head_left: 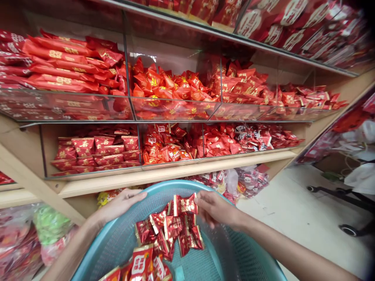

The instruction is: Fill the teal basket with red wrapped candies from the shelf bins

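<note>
Nearest, inside the turquoise mesh basket (102, 242), there lie some red packets with white labels (139, 264). A little farther in the same basket is a heap of dark-red packets with gold ends (172, 226). At the far side of this heap, one gold-ended packet (183, 205) is in the right hand (215, 209): its grip pinches the packet by the right end. The left hand (124, 203) is touching the basket's rim, to the left of the heap and apart from it; whether its grip is clenched there, I cannot tell. Behind, the lower shelf (175, 173) and the upper shelf (175, 121) both carry red packets in clear-walled compartments.
</note>
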`<state>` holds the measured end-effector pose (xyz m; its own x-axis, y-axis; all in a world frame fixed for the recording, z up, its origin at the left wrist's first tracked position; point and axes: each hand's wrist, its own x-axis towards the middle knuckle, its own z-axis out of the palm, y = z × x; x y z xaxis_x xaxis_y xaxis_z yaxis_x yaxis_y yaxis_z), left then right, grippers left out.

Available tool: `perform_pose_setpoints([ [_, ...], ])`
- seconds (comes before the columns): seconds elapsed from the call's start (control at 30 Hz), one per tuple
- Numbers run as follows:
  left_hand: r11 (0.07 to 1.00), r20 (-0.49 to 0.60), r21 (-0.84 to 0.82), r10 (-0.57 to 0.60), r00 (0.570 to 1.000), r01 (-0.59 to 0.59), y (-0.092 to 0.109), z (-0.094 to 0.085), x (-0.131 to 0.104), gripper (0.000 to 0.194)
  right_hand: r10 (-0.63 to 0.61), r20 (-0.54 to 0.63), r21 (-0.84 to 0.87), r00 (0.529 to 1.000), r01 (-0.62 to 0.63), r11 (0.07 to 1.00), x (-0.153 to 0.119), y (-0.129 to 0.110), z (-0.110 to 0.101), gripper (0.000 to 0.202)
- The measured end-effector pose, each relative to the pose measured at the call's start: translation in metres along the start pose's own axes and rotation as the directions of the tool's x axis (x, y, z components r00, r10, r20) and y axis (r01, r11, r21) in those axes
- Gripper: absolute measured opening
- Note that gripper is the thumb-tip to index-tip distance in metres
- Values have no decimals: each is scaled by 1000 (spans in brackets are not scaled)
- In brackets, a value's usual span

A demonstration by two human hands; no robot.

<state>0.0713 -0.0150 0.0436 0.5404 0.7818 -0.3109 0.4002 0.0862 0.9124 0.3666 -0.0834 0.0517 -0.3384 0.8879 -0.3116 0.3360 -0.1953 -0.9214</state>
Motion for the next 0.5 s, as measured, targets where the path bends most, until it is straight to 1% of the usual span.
perform_pose_setpoints([
  [0.1,1000,13,-22,-15,1000,16,1,0,-1,47,86,-34,-84,996,-89,993,-21,5,-1,33],
  [0.2,999,20,-45,-20,1000,21,1,0,-3,47,99,-41,-235,994,-106,966,-39,9,-2,26],
  [0.27,999,16,-47,-21,1000,21,1,0,-2,47,115,-63,-310,991,-129,942,-44,11,-1,23],
  [0.33,999,15,-41,-26,1000,27,1,1,-2,48,128,-108,-325,986,-157,933,-44,14,0,21],
  [0.4,999,9,-23,-26,1000,26,1,1,-1,49,123,-151,-293,981,-163,942,-38,19,1,21],
  [0.5,1000,-6,7,-17,1000,17,1,1,0,49,117,-172,-236,978,-156,959,-27,27,3,21],
])
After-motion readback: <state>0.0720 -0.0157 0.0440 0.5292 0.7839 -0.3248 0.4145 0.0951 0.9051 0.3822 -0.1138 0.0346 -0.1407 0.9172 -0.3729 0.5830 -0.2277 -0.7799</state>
